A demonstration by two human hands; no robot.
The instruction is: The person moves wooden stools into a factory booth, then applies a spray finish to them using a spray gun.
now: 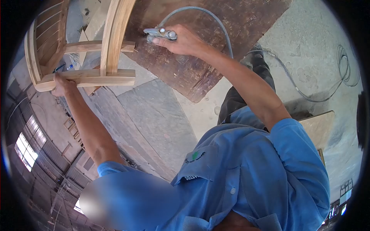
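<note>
My left hand (63, 85) is closed around the lower rail of a pale, unpainted wooden chair frame (111, 38), near the rail's left end. The frame is tilted, with a slatted section (49, 32) at the upper left and curved bars. In my right hand (181, 39) is a grey metal spray gun (161, 34), its front end pointing left towards the chair frame but apart from it. A grey hose (210, 12) loops behind the gun and down past my right forearm. My right fingers are partly hidden behind the gun.
A worn brown board (189, 73) lies on the floor under my right hand, beside a grey sheet (154, 109). More hose (296, 86) runs across the concrete floor to a coil at the right. My dark-trousered leg (235, 100) stands by the board. Windows show at the lower left.
</note>
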